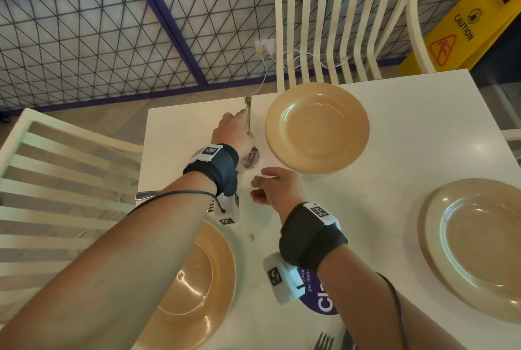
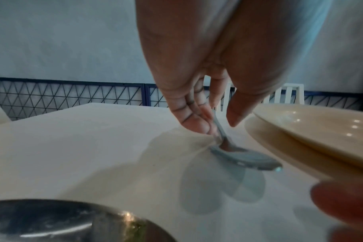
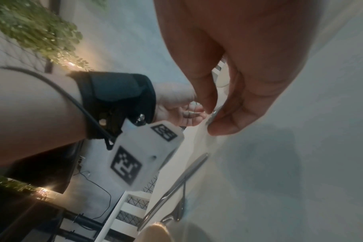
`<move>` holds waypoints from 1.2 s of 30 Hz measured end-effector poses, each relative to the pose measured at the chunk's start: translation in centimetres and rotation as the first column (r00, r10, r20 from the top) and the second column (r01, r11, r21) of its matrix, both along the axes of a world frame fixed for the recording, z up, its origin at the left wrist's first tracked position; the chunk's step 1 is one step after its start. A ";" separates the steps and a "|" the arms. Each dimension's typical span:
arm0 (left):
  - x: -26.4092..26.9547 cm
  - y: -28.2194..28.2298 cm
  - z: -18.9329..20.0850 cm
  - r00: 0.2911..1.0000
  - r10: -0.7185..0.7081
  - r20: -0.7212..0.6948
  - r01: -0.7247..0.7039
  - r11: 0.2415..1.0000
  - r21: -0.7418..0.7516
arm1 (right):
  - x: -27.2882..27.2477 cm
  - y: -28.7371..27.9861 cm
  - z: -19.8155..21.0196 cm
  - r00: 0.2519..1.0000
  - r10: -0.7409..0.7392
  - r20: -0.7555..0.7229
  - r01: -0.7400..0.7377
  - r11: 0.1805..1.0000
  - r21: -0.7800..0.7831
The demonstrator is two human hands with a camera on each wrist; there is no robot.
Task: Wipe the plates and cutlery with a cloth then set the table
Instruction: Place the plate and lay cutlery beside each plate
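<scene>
On the white table [image 1: 394, 112], the left hand [image 1: 231, 129] pinches a spoon [image 1: 249, 135] beside a tan plate [image 1: 317, 126]; a yellow sign [image 1: 462, 19] reads "CAUTION". Left wrist: fingers [image 2: 189, 114] grip the handle, bowl resting on the table. Right wrist: the right hand [image 3: 238, 81], loosely curled, holds nothing.

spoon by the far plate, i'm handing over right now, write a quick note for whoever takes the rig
Left hand: pinching the spoon by its handle, bowl on the table, left of the far plate.
Right hand: holds nothing, fingers loosely curled near the spoon's bowl.
Done: three plates laid, near plate and right plate included.
Left: release the spoon, place the forks at the near edge. No cloth in view; wiping can't be confirmed.
</scene>
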State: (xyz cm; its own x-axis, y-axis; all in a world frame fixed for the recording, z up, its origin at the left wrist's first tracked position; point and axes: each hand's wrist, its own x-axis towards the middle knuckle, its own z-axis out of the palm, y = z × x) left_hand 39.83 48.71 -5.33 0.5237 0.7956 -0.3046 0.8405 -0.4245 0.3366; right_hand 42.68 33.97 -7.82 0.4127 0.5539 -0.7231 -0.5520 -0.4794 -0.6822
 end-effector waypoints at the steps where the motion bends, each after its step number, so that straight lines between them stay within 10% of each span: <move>1: -0.4 -0.4 0.7 0.999 0.009 0.037 -0.009 1.000 0.001 | -0.1 -1.0 0.3 1.000 0.024 0.020 -0.024 1.000 0.007; 11: -8.9 -15.4 5.2 0.916 0.047 0.398 0.012 0.989 -0.144 | -1.6 -17.5 4.1 0.973 0.158 0.171 -0.158 0.987 -0.014; 18: -16.5 -30.9 2.8 0.974 0.054 0.222 0.030 0.934 -0.355 | -4.8 -27.5 2.6 0.696 0.468 0.545 -0.350 0.883 -0.312; 25: -20.2 -38.7 1.6 0.997 0.071 -0.034 -0.079 0.925 -0.371 | -6.9 -28.2 0.8 0.497 0.655 0.568 -0.450 0.755 -0.477; 36: -22.4 -43.7 1.7 0.980 0.177 -0.094 -0.200 0.898 -0.392 | -6.8 -26.7 1.2 0.653 0.548 0.522 -0.378 0.834 -0.403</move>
State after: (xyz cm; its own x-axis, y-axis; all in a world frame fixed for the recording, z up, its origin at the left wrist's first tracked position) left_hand 17.43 5.05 -3.65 0.3498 0.6843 -0.6398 0.9132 -0.0966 0.3959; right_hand 35.85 7.26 -6.65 0.5350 0.6401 -0.5514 0.2683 -0.7476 -0.6075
